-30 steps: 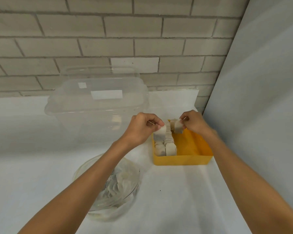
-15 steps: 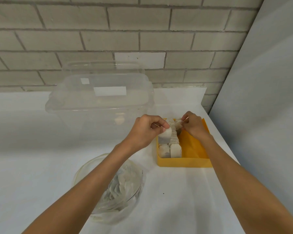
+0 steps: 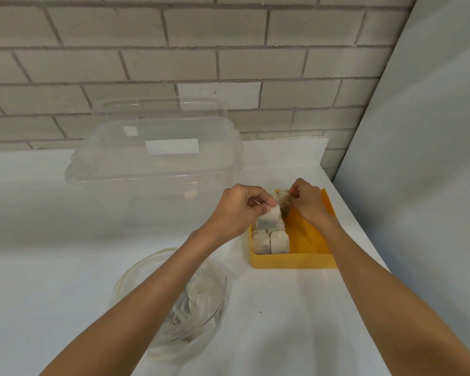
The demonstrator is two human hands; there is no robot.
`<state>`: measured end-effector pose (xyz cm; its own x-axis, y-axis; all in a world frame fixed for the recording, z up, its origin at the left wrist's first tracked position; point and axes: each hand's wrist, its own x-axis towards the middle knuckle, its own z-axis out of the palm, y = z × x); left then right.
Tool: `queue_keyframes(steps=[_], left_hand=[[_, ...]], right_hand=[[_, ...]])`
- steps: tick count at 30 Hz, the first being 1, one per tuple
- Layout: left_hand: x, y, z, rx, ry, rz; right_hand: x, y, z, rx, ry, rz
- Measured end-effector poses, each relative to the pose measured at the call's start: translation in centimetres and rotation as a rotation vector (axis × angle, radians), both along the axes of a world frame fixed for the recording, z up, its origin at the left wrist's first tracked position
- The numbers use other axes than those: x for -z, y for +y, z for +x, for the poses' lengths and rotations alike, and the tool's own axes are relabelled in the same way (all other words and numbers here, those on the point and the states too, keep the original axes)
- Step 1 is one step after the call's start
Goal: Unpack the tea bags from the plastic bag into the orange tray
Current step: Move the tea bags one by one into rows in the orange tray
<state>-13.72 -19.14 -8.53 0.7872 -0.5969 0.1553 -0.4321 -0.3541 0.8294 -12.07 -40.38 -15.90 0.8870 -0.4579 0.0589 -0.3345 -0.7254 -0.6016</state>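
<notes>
Small white paper tea bags (image 3: 272, 241) going into square orange plastic tray (image 3: 293, 260).
Left hand (image 3: 242, 210) pinches one above the filled left rows; right hand (image 3: 307, 202) pinches another behind. Next, judged: seat both, then return to the clear plastic bag (image 3: 190, 308) on the counter (image 3: 282, 308).

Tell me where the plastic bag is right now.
Head view, lower left of centre: the plastic bag lies on the white table under the left forearm, nearer and left of the orange tray.
</notes>
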Motion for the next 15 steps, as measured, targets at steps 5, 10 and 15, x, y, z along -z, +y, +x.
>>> queue_keyframes(steps=[5,10,15], left_hand=[[0.2,-0.4,0.3,0.005,0.001,0.000],[0.5,-1.2,0.9,0.017,0.001,0.019],[0.3,-3.4,2.3,0.024,-0.029,0.030]], right_hand=[[0.1,-0.5,-0.4,-0.010,-0.022,0.045],[0.0,-1.2,-1.2,-0.023,-0.013,0.072],[-0.6,-2.1,-2.0,0.007,-0.060,0.106]])
